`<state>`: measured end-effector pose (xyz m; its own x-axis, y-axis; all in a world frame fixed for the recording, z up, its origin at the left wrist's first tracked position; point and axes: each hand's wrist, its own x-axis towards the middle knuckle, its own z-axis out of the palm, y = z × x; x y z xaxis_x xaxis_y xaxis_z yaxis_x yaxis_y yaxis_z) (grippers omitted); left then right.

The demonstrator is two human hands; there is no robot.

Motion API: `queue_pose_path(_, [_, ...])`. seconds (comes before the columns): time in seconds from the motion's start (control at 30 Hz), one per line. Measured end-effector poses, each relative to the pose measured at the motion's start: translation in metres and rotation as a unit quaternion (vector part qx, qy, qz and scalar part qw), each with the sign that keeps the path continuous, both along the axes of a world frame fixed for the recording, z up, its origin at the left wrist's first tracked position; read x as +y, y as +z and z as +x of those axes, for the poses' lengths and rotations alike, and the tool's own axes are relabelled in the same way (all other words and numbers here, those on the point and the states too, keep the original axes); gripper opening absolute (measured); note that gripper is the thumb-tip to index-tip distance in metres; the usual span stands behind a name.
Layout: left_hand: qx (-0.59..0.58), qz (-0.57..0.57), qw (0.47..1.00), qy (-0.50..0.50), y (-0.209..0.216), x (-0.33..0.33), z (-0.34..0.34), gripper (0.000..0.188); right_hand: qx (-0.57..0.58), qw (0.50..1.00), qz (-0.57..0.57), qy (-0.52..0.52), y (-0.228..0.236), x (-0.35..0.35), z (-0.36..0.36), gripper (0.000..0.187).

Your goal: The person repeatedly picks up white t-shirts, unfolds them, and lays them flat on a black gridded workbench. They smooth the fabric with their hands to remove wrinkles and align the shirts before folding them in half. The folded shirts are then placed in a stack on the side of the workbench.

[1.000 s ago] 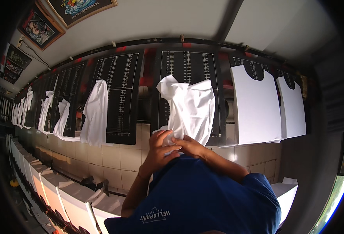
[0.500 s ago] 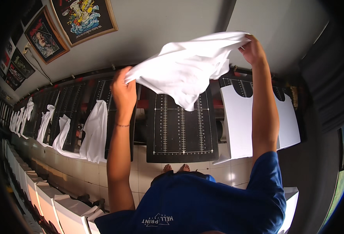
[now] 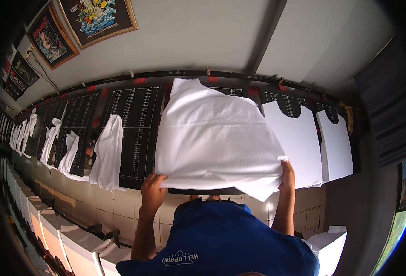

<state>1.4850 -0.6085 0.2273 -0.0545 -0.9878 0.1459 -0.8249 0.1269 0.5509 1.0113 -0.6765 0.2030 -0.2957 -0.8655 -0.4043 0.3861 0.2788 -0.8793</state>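
Closest is the person's blue top [image 3: 212, 239], with a small pale picture on its chest. Just past it, bare toes [image 3: 213, 198] peep out on the tile floor [image 3: 124, 202].

The left hand [image 3: 153, 191] has its grip on the bottom left corner of a big white cloth [image 3: 212, 138], with the thumb and fingers pinching the edge. The right hand [image 3: 287, 177] has its grip on the right edge of the same cloth, low down. Next to that hand, a loose corner of the cloth hangs in a point.

The cloth is spread wide over the middle black board [image 3: 203, 191] and hides most of it. There are creases across it, and the bottom edge is bunched in little folds. Its top left part sticks up higher than its right side.

On the left is another black board [image 3: 141, 129] with white lines, and a crumpled white cloth [image 3: 108, 152] lies along its left side. On the right, two flat white pieces [image 3: 295, 138] with round neck holes lie on boards. Behind them all runs a dark rail [image 3: 166, 73], then the grey wall [image 3: 189, 37] with framed pictures [image 3: 106, 23].
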Motion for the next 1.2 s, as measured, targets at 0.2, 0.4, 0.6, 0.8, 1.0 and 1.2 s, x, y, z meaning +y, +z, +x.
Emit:
queue_pose_path(0.2, [0.126, 0.207, 0.969, -0.048, -0.090, 0.019, 0.019, 0.087, 0.038, 0.975, 0.190, 0.107, -0.115, 0.067, -0.025, 0.037])
queue_pose_path(0.4, [0.573, 0.250, 0.761, 0.173, -0.241, 0.035, 0.043, 0.047, 0.066, 0.973, 0.184, 0.120, -0.147, 0.069, -0.027, 0.031])
queue_pose_path(0.6, [0.432, 0.290, 0.796, 0.308, -0.202, 0.140, 0.038, 0.037, 0.169, 0.910, 0.344, 0.158, -0.132, 0.153, -0.035, 0.030])
queue_pose_path(0.8, [0.230, 0.303, 0.869, 0.316, -0.204, 0.162, 0.035, 0.026, 0.414, 0.826, 0.283, 0.258, -0.162, 0.178, -0.045, 0.034])
queue_pose_path(1.0, [0.139, 0.068, 0.979, 0.134, -0.115, -0.009, 0.005, 0.015, 0.673, 0.716, -0.090, 0.164, -0.084, -0.030, 0.085, 0.052])
queue_pose_path(1.2, [0.058, -0.096, 0.993, -0.043, -0.120, -0.197, -0.030, 0.023, 0.794, 0.568, -0.173, 0.130, -0.120, -0.156, 0.100, 0.014])
